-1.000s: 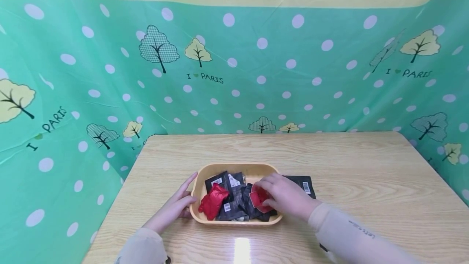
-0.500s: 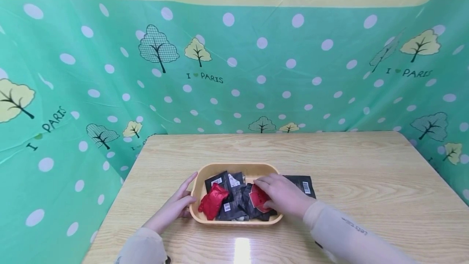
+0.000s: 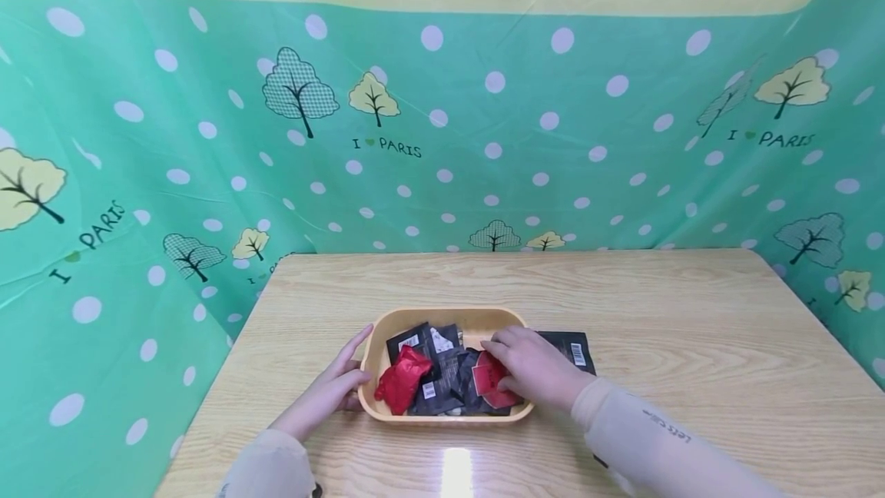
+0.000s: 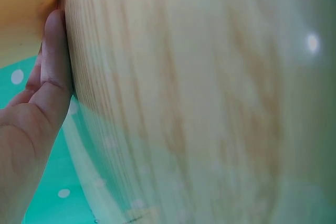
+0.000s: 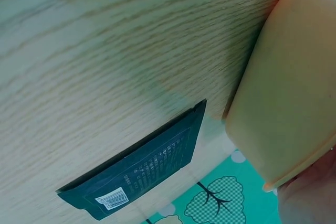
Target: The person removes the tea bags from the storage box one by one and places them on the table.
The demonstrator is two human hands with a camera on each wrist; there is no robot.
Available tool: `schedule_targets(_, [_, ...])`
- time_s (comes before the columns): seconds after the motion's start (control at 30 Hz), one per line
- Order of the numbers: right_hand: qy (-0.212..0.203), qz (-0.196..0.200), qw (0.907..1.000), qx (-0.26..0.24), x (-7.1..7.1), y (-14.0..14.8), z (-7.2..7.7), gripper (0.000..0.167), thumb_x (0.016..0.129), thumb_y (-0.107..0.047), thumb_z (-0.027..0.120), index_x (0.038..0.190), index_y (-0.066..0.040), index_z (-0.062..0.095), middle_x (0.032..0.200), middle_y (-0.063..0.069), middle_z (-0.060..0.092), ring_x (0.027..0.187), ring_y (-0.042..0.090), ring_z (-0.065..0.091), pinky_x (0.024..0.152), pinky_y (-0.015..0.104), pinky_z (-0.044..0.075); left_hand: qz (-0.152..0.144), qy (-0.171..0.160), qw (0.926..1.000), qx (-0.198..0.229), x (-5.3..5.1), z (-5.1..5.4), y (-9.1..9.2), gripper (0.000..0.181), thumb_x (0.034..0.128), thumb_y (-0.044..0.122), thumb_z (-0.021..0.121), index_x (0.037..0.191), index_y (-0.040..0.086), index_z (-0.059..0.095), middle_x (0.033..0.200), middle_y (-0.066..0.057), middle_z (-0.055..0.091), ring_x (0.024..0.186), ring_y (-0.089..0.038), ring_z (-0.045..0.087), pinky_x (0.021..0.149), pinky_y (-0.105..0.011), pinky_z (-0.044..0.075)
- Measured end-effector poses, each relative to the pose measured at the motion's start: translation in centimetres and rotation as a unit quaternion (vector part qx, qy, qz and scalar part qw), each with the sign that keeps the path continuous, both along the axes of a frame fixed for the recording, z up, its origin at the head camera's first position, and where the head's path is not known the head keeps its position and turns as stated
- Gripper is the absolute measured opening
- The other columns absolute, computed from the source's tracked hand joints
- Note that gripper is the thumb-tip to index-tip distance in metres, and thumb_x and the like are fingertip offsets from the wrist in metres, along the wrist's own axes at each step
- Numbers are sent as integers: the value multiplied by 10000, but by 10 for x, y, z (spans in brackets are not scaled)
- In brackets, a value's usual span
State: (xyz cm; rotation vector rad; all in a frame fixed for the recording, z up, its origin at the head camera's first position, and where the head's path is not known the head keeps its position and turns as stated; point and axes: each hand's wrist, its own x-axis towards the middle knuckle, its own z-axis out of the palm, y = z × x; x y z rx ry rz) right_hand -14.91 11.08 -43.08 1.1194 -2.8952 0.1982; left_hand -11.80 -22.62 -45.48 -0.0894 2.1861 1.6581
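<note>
In the head view, a yellow basket (image 3: 449,420) holds dark packets (image 3: 445,384), a crumpled red foil packet (image 3: 402,381) at its left and a red packet with a lighter red label (image 3: 494,381) at its right. My left hand (image 3: 328,390) touches the basket's left end, fingers fairly straight. In the left wrist view that hand (image 4: 39,103) lies against the basket's side (image 4: 23,19). My right hand (image 3: 535,363) reaches over the right rim and pinches the labelled red packet, partly hiding it. Only part of the right hand (image 5: 310,198) shows in the right wrist view.
A black packet (image 3: 574,348) with a barcode lies on the wooden table (image 3: 677,329), just outside the basket's right end; the right wrist view shows this packet (image 5: 142,169) too. Green dotted cloth (image 3: 484,175) hangs behind and beside the table.
The labelled red packet was tilted up, then lay flatter, and now sits bent and a little lower in the basket. My right hand has shifted slightly left; my left hand stays put.
</note>
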Motion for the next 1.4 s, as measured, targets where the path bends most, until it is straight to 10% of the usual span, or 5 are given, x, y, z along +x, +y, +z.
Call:
schedule_targets(0.4, [122,-32,9995,-294,0,-2,-7,374,760,-222,832,1085,-109,684,1014,-25,649,985,150,568,940,366,526,146,-101,9998,14,0,-3,0,723,971,157,522,1575,373,189,1466,-344,379,1174,-430,605,849,-474,601])
schedule_targets(0.9, [-975,-526,9879,-1088,1,0,-5,223,839,-162,768,1020,-165,637,932,-79,601,941,125,524,866,357,510,-157,11,9995,271,0,-2,-1,749,974,118,490,1600,281,112,1416,-401,369,1156,-415,607,847,-461,604])
schedule_targets(1.4, [-1134,100,9787,-1711,0,9,-3,132,904,-151,695,1027,-184,661,973,-90,687,950,89,612,879,347,554,-82,16,9998,193,1,-2,0,754,966,123,499,1598,297,125,1409,-397,394,1145,-411,619,836,-449,608])
